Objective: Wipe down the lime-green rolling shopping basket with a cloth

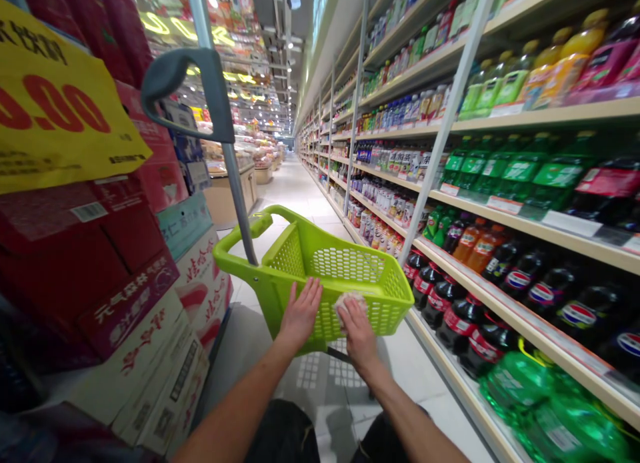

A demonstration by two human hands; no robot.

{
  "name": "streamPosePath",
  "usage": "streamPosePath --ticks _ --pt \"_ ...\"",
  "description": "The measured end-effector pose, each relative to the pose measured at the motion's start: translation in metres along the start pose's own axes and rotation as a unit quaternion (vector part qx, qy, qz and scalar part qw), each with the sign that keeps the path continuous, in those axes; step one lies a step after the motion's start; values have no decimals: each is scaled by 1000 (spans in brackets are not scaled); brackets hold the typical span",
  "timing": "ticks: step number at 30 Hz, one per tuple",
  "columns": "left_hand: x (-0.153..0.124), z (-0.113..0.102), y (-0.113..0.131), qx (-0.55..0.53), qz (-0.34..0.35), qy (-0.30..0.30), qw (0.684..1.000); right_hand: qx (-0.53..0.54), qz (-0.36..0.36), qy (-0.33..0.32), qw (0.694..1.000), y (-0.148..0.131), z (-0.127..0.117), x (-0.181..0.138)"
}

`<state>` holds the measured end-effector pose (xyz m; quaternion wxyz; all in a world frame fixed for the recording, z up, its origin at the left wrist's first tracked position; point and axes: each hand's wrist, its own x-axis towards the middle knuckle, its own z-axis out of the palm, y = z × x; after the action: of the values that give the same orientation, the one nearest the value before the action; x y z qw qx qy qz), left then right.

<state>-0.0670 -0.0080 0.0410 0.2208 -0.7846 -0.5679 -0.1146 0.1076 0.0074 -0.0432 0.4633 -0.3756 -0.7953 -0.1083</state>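
A lime-green shopping basket trolley (350, 260) stands in the aisle before me, with perforated sides and a long metal pole topped by a grey handle (220, 96). My left hand (303, 310) lies with its fingers stretched out against the near side wall, just below the rim. Farther right, my right hand (356, 326) presses a crumpled whitish cloth (353, 302) against the same perforated wall. Its fingers are bent over the cloth, so part of it is hidden. No goods show in the visible part of the basket.
Shelves (510, 223) of bottled drinks line the right side, with large green bottles (550, 390) low down. Stacked cartons (145, 363) and a yellow price sign (65, 103) crowd the left. The tiled aisle (290, 183) runs on ahead past display counters (235, 190).
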Motion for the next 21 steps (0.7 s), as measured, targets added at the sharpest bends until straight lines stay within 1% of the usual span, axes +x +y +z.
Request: streamPosePath --ticks 2,3,7,9,13,15,19,21 --pt "3 3 6 0 4 -3 1000 -4 8 17 1000 5 -4 8" --pt "4 4 8 1 6 -6 1000 -10 10 18 1000 8 -4 8" --pt "6 8 15 1 13 -8 1000 -29 1 -15 999 21 -3 -19" --pt "7 7 18 -7 15 -7 1000 -29 8 -23 999 24 -8 -26" --pt "12 4 27 -26 21 -26 999 -30 28 3 999 33 -24 -7" --pt "14 4 32 -28 13 -34 999 -40 23 13 999 40 -26 -5" --pt "13 5 34 -30 12 -36 999 -40 14 -36 998 51 -25 -31" --pt "14 5 37 -29 11 -34 999 -36 25 -42 998 52 -29 -37"
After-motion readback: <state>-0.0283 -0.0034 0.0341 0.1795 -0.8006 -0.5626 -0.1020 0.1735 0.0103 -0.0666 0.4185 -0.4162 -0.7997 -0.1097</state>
